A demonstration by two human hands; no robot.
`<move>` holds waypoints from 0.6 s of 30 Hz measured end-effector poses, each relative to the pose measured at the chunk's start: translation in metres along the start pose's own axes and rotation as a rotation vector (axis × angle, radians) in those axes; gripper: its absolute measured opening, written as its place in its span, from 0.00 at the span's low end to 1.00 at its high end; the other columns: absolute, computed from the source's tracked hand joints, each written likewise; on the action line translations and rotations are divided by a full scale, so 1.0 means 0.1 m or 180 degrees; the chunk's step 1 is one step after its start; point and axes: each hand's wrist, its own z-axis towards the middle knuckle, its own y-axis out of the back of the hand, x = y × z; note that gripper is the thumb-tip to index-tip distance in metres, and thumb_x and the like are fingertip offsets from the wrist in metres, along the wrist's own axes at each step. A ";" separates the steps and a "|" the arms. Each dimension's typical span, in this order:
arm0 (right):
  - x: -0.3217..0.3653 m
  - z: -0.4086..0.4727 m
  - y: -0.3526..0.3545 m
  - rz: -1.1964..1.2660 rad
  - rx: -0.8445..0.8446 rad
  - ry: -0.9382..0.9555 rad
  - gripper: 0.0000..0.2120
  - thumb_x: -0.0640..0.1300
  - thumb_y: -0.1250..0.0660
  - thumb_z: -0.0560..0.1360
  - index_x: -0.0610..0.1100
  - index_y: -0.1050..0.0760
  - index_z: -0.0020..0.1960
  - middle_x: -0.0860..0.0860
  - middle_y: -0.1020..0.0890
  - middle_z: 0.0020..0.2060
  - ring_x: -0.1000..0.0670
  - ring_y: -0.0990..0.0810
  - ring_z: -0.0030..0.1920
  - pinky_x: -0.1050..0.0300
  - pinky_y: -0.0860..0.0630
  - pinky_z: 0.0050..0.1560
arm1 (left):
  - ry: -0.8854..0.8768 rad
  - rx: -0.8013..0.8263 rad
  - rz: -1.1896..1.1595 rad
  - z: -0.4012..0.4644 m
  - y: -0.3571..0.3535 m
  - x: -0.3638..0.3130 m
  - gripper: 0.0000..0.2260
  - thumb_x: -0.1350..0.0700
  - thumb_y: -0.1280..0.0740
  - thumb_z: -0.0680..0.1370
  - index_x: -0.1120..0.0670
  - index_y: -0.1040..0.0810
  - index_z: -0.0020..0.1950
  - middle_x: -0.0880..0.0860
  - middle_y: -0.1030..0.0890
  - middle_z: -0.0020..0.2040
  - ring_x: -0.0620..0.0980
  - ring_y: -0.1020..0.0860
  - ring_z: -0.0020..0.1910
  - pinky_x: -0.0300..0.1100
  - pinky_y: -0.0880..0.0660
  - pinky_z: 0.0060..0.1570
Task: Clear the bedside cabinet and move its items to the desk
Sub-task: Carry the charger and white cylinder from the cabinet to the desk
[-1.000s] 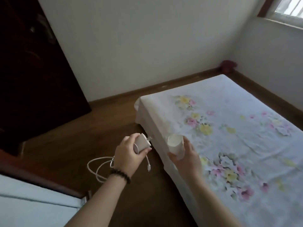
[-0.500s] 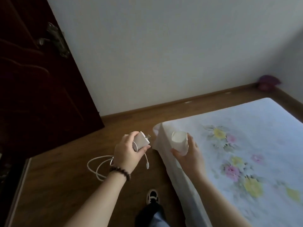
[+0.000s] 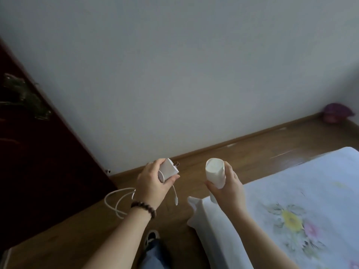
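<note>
1. Two items were in transit at once, one in each hand, with neither the bedside cabinet nor the desk in view.
2. At far left stood a dark wooden door (image 3: 35, 156), glossy and deep red-brown, above a warm plank floor (image 3: 262, 150).
3. Left hand (image 3: 153, 186), with a dark beaded bracelet (image 3: 144, 207) at the wrist, had its fingers curled round a white charger block (image 3: 168, 170), boxy and smooth, metal prongs pointing right. Its thin white cable (image 3: 118, 199) hung in loose loops below the hand, one plug end dangling free.
4. Right hand (image 3: 228, 189) wrapped its fingers round a white cup (image 3: 215, 172), a slightly crumpled paper-like cylinder, open mouth up; whether it held anything could not be told.
5. Below lay the bed (image 3: 310, 191), soft sheet printed with pale flowers.
6. Doing it well likely meant keeping the cup upright and lightly squeezed, and gathering the cable so it would not snag while walking.
</note>
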 end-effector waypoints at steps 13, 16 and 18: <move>0.50 2.41 -0.78 0.0001 -0.1129 -0.0746 0.40 0.60 0.25 0.63 0.56 0.41 0.69 0.52 0.23 0.60 0.49 0.23 0.51 0.49 0.24 0.45 | -0.0748 0.0880 -0.0368 3.13 -1.05 0.48 0.26 0.41 0.26 0.66 0.52 0.24 0.59 0.51 0.21 0.51 0.51 0.22 0.48 0.51 0.22 0.48; 0.47 2.74 -0.70 -0.0067 -0.1400 -0.0980 0.40 0.58 0.24 0.63 0.56 0.41 0.69 0.52 0.23 0.60 0.51 0.24 0.51 0.49 0.22 0.47 | -0.0989 0.1111 -0.0530 3.63 -1.38 0.28 0.27 0.41 0.26 0.67 0.53 0.24 0.60 0.51 0.21 0.52 0.51 0.22 0.48 0.51 0.22 0.48; 0.38 2.91 -0.59 -0.0158 -0.1558 -0.1128 0.40 0.58 0.24 0.64 0.55 0.40 0.70 0.51 0.23 0.60 0.49 0.23 0.53 0.48 0.22 0.48 | -0.1132 0.1270 -0.0637 3.88 -1.64 0.10 0.27 0.40 0.26 0.67 0.53 0.24 0.60 0.51 0.22 0.52 0.51 0.22 0.48 0.51 0.22 0.48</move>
